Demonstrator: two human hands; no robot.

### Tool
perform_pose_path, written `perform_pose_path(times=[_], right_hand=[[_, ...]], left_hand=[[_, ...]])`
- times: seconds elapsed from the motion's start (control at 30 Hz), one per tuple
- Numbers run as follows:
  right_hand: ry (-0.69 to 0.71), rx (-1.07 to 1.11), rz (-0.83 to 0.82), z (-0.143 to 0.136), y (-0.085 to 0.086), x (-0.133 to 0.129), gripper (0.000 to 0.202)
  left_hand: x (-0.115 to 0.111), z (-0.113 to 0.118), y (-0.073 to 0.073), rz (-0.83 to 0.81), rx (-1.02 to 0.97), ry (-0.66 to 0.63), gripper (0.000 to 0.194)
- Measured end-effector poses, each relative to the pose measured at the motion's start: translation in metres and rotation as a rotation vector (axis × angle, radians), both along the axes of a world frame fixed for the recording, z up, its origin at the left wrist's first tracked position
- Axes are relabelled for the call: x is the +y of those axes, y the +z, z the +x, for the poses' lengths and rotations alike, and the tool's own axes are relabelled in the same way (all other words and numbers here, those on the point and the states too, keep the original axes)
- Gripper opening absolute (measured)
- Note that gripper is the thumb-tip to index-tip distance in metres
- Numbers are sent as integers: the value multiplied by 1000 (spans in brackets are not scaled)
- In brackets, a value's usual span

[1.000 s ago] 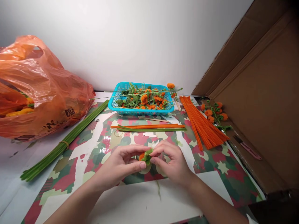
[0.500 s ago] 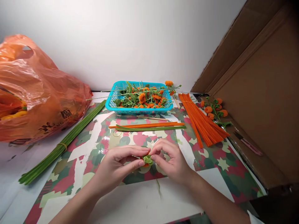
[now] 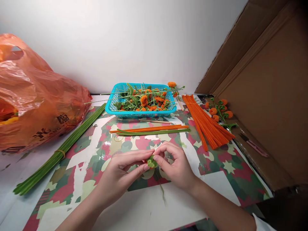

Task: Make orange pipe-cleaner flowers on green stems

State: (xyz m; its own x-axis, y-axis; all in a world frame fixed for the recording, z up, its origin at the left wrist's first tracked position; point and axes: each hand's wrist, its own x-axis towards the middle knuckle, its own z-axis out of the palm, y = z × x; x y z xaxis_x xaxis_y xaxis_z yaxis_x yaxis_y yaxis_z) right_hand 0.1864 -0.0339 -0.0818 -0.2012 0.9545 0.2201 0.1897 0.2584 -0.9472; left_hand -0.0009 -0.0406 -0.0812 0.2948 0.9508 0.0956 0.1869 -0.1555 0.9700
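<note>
Between my hands, low over the table, is a small pipe-cleaner flower (image 3: 151, 162), its green underside facing up and a little orange showing below. My left hand (image 3: 128, 166) grips it from the left between thumb and fingertips. From the right, my right hand (image 3: 172, 163) pinches its edge with thumb and bent forefinger. A thin green stem (image 3: 162, 191) hangs down from the flower over the white sheet. The fingertips partly hide the orange side.
Behind, a blue basket (image 3: 141, 114) holds orange flowers and green stems. Orange pipe cleaners (image 3: 209, 125) fan out right, near finished flowers (image 3: 218, 110) and a pink cutter (image 3: 255, 146). Left are a green bundle (image 3: 64, 149) and an orange plastic bag (image 3: 43, 96). Loose strips (image 3: 151, 129) lie mid-table.
My view has shifted slightly, so the surroundings sit a little further left. My fingers stay on the flower, which has turned slightly; less of its orange shows.
</note>
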Motion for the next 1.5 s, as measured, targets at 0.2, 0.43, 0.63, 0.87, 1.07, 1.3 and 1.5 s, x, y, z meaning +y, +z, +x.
perform_pose_path(times=[0.2, 0.43, 0.63, 0.87, 1.07, 1.3, 1.5], right_hand=[[-39, 11, 3, -1, -1, -2, 5], [4, -18, -3, -2, -2, -3, 8], [48, -160, 82, -1, 1, -4, 13], [-4, -257, 72, -5, -2, -6, 13], [-90, -209, 93, -4, -3, -7, 6], [-63, -577, 332, -6, -10, -7, 20], [11, -293, 17, -9, -9, -9, 27]], left_hand=[[0, 3, -2, -109, -111, 170, 20], [4, 1, 0, -368, -233, 96, 12], [7, 0, -2, -448, -231, -20, 11], [2, 6, -4, -342, -106, 41, 12], [2, 12, -8, -396, -242, 240, 17], [-2, 18, -7, -246, -220, 201, 9], [-7, 23, -7, 47, -66, 186, 20]])
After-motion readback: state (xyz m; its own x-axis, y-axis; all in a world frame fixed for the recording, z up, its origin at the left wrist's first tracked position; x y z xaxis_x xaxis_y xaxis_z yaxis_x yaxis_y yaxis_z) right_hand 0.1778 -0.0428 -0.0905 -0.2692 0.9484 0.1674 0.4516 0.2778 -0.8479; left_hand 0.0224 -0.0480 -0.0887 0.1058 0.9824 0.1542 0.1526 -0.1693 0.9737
